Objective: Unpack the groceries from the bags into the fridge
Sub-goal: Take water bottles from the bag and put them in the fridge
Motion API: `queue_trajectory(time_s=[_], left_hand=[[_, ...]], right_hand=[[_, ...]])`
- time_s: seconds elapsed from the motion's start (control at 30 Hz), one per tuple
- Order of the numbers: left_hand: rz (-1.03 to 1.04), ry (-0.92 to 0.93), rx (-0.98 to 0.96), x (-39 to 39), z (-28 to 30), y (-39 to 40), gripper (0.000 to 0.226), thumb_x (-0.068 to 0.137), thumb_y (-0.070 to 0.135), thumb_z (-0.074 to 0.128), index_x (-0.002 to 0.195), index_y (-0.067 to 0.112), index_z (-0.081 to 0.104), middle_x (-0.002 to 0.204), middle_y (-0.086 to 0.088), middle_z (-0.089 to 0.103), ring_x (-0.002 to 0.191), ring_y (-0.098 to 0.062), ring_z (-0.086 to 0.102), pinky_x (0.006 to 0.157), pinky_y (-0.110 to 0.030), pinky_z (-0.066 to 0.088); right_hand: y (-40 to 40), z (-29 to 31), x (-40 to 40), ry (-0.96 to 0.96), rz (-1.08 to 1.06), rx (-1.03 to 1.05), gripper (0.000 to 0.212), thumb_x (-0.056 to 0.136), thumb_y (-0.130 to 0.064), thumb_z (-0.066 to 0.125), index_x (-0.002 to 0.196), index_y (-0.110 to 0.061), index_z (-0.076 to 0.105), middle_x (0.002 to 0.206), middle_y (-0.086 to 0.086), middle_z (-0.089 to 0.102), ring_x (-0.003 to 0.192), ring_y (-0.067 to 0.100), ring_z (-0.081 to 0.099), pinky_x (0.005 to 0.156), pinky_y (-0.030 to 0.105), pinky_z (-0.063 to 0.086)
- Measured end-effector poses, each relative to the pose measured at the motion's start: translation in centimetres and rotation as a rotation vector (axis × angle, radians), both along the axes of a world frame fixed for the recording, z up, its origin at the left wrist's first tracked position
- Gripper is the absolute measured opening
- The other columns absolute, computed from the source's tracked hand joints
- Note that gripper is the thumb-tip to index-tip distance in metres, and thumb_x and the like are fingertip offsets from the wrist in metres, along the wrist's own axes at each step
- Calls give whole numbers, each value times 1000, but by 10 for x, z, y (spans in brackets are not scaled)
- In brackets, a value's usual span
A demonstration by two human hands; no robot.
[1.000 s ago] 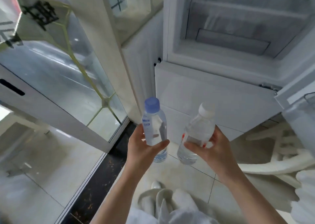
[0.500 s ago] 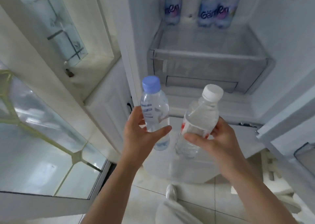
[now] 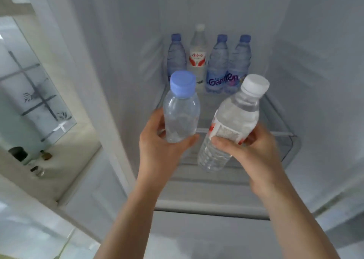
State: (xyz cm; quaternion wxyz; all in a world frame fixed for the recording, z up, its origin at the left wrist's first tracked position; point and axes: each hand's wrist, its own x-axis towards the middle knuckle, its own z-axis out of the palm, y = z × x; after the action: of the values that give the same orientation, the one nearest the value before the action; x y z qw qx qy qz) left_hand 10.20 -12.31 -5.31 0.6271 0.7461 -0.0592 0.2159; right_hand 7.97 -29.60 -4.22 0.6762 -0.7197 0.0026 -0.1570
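Observation:
My left hand (image 3: 160, 150) grips a clear water bottle with a blue cap (image 3: 181, 109), held upright. My right hand (image 3: 254, 152) grips a water bottle with a white cap and a red-and-white label (image 3: 234, 121), tilted with its cap to the upper right. Both bottles hang in front of the open fridge, just above the front rim of a clear shelf (image 3: 283, 134). At the back of that shelf stand several water bottles (image 3: 216, 65), most with blue caps and one with a white cap.
The fridge's white side wall (image 3: 118, 81) rises on the left. Further left is a cabinet with a glass panel (image 3: 37, 93) and small dark jars (image 3: 19, 154) on a ledge. A closed lower fridge compartment (image 3: 212, 207) lies under the shelf.
My view has swung up from the floor and lower drawer to the fridge shelf. Both hands have lifted their bottles up in front of the shelf, grips unchanged.

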Motion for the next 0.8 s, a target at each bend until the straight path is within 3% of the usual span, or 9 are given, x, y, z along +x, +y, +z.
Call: queue_trajectory(time_s=[0.13, 0.23, 0.37, 0.5, 0.6, 0.8], left_hand=[[-52, -48, -44, 33, 24, -4, 55, 60, 8, 88, 97, 35, 58, 92, 22, 68, 89, 3, 64, 73, -10, 49], [-74, -61, -67, 58, 32, -6, 56, 60, 10, 88, 101, 35, 58, 93, 21, 69, 88, 3, 64, 73, -11, 49], [-69, -59, -111, 92, 27, -8, 59, 60, 11, 89, 109, 28, 61, 98, 13, 70, 91, -5, 67, 79, -25, 55], [-42, -53, -127, 114, 15, -11, 54, 61, 14, 89, 104, 32, 62, 92, 17, 69, 86, 0, 65, 74, -18, 53], [-31, -53, -87, 126, 6, -11, 55, 61, 16, 89, 100, 40, 59, 89, 25, 67, 83, 6, 63, 71, -15, 51], [-39, -60, -76, 136, -3, -13, 55, 65, 17, 87, 114, 27, 63, 95, 18, 68, 86, 6, 62, 71, -11, 49]], right_hand=[[1, 21, 26, -48, -16, 15, 52, 56, -15, 89, 102, -24, 65, 93, -8, 74, 90, 9, 69, 81, 35, 54], [5, 29, 46, -65, -53, 32, 50, 60, -12, 87, 102, -24, 65, 93, -7, 73, 90, 11, 69, 80, 35, 55], [10, 35, 74, -81, -87, -11, 52, 64, -14, 85, 109, -25, 61, 95, -8, 71, 86, 3, 66, 69, 19, 50], [12, 33, 100, -88, -89, -51, 51, 65, -10, 85, 108, -26, 61, 92, -12, 71, 83, -2, 66, 64, 9, 49], [11, 31, 116, -96, -66, -93, 48, 68, -9, 83, 106, -28, 61, 90, -14, 71, 83, -4, 66, 66, 10, 49], [8, 20, 137, -69, -30, -159, 57, 71, -18, 82, 121, -23, 54, 106, -10, 68, 94, 0, 65, 80, 20, 51]])
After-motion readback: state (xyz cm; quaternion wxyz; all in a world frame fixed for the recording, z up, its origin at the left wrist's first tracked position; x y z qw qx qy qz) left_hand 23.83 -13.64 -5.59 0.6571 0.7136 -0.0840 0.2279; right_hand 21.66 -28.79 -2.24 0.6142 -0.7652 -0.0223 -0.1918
